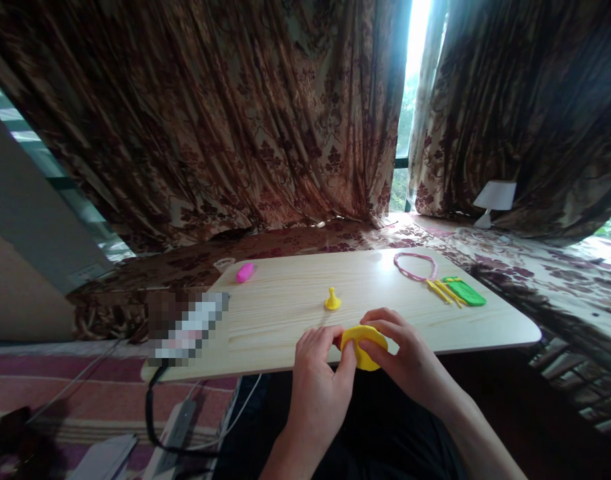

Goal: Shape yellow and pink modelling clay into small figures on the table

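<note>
Between my two hands, above the table's near edge, is a flat yellow disc of modelling clay (368, 339). My left hand (321, 365) pinches its left side, thumb on the near face and fingers behind. On the other side my right hand (404, 353) grips it the same way, its thumb pressing near the middle. Beyond them a small yellow clay piece (332, 300) with a round base and a narrow upright stem stands on the table. The fingertips behind the disc are partly hidden.
The pale wooden table (280, 300) bears a pink clay lump (245, 272), a pink braided loop (403, 273), yellow modelling tools (438, 291) and a green clay slab (466, 293). A blurred-out object (190, 330) lies at the left edge. A white lamp (495, 195) stands behind.
</note>
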Tool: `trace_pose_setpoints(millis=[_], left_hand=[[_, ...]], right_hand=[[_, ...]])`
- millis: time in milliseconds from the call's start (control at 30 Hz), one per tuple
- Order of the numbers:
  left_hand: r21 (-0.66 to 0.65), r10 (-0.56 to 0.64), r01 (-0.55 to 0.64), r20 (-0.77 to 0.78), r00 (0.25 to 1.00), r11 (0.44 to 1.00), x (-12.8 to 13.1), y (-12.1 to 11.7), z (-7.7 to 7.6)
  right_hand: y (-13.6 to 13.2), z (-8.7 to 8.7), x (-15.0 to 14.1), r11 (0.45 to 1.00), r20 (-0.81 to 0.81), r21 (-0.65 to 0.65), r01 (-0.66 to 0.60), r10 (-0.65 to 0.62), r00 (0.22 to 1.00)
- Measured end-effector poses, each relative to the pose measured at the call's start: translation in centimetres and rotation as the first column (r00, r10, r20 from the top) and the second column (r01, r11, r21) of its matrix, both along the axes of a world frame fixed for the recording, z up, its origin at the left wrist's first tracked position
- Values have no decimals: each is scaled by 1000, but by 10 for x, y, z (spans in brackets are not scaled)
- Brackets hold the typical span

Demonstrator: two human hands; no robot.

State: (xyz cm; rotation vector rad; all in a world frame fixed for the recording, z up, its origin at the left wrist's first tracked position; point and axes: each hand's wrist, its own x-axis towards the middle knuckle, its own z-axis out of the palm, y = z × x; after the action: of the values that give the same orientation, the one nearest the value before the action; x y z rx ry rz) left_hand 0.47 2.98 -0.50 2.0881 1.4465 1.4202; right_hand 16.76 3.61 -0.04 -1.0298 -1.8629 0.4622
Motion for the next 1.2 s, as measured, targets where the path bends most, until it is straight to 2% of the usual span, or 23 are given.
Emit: trace_pose_setpoints(millis=[233,567,1033,1200], left_hand=[[38,-36,39,-61,997,999,1,0,2],[42,-1,6,-107,994,999,1,0,-2],[83,21,-13,-97,995,997,1,0,-2],[31,25,-23,-74,997,999,3,0,-1]], right_hand=[[-1,2,-3,1000,13,16,8,-8,1000],[1,-1,-5,1000,-8,14,-4,4,1000],[3,-5,-2,1000,-13,10,30,-30,999],[3,-6,-2,997,-4,52,56,-56,998]])
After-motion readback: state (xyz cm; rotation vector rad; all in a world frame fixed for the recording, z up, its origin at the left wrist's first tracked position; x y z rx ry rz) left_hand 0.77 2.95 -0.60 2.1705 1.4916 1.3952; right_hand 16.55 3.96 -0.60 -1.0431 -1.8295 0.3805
